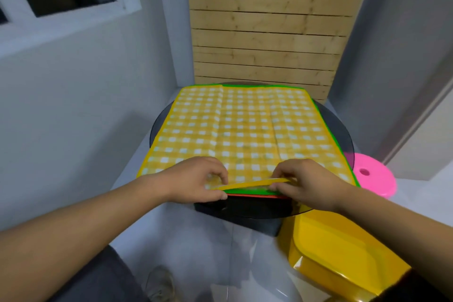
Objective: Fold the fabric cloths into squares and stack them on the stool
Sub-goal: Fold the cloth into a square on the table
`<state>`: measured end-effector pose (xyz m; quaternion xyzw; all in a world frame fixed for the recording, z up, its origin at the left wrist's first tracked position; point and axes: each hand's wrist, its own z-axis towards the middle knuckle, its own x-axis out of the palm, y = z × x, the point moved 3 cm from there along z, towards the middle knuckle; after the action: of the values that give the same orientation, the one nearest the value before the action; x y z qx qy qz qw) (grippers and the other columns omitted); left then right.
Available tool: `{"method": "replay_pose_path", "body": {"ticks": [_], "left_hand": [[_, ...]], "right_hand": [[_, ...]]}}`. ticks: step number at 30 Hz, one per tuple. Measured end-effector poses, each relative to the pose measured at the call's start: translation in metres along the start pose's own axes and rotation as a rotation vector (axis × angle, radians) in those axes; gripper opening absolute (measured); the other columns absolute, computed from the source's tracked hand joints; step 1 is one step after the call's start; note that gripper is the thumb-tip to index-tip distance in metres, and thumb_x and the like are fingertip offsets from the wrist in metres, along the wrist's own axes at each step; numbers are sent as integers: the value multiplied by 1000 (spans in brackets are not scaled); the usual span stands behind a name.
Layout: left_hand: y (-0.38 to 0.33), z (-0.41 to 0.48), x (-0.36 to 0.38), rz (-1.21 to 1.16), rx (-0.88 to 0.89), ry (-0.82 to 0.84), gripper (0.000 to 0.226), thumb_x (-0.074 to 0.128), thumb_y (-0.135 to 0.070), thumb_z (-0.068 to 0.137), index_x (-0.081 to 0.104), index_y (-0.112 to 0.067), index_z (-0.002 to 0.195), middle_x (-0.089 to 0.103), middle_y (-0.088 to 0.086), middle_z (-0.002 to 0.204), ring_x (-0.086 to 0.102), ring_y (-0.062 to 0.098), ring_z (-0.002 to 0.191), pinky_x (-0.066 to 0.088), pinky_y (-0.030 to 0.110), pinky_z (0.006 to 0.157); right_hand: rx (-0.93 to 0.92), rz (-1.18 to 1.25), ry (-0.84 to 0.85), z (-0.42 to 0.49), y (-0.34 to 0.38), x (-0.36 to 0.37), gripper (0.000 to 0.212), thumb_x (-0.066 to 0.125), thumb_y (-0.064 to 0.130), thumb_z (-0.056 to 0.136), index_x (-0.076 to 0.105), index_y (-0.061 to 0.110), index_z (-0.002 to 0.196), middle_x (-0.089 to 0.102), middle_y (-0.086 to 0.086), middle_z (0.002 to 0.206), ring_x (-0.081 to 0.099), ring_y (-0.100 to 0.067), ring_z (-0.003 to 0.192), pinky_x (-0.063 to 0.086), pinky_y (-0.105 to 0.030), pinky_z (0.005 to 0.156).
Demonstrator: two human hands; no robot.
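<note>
A yellow-and-white checked cloth (245,127) lies spread flat over a round dark glass table (343,130). Beneath it peek a green cloth (247,190) and a red cloth (255,195) at the near edge. My left hand (196,179) pinches the yellow cloth's near edge, lifting it slightly. My right hand (308,181) pinches the same edge a little to the right. A pink round stool (375,176) stands to the right of the table, its top bare.
A yellow plastic stool (343,245) stands at my lower right, close to the table. A wooden slatted panel (269,32) leans behind the table. Grey walls close in on the left and right. My shoe (159,284) shows on the pale floor.
</note>
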<state>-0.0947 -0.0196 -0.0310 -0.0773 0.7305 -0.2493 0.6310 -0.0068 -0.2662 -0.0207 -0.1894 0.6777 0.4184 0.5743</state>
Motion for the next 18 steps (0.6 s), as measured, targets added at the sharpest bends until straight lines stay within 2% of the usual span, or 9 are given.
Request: {"method": "replay_pose_path", "body": {"ticks": [4,7,9,13,18], "left_hand": [[4,-3,-12,-128,-56,-47,8,71,-33,91,75,-27,94,71,-16,101,64,1,98,52,35,92],[3,-2,-28,-208,-88,-124,7,71,-27,91,77,-27,87,73,-16,88,67,4,86,55,34,84],[2,3,-47,-204,-90,-193,7,73,-28,90,77,-28,84,74,-17,86,68,4,85,55,33,83],[0,31,-94,-41,-49,-316,6,73,-27,90,78,-27,87,74,-17,89,66,1,88,51,24,83],[21,94,-130,197,-146,-425,12,67,-34,92,77,-26,91,74,-10,95,66,12,92,53,33,83]], "right_hand": [[-29,-97,-35,-2,-1,-9,25,52,44,97,68,25,99,69,8,94,57,-8,82,47,-25,73],[-30,-142,-73,-3,-1,-24,22,52,40,98,68,25,100,69,8,95,59,-11,83,47,-26,72],[-22,-152,-155,-1,-1,-41,19,54,40,97,67,27,99,68,10,93,61,-12,83,49,-30,72],[82,-321,-339,26,-8,-77,19,48,41,99,64,31,97,65,11,91,61,-17,85,48,-34,62],[125,-447,-456,90,-38,-94,22,50,35,99,67,21,99,66,-3,89,60,-30,89,44,-37,68]]}}
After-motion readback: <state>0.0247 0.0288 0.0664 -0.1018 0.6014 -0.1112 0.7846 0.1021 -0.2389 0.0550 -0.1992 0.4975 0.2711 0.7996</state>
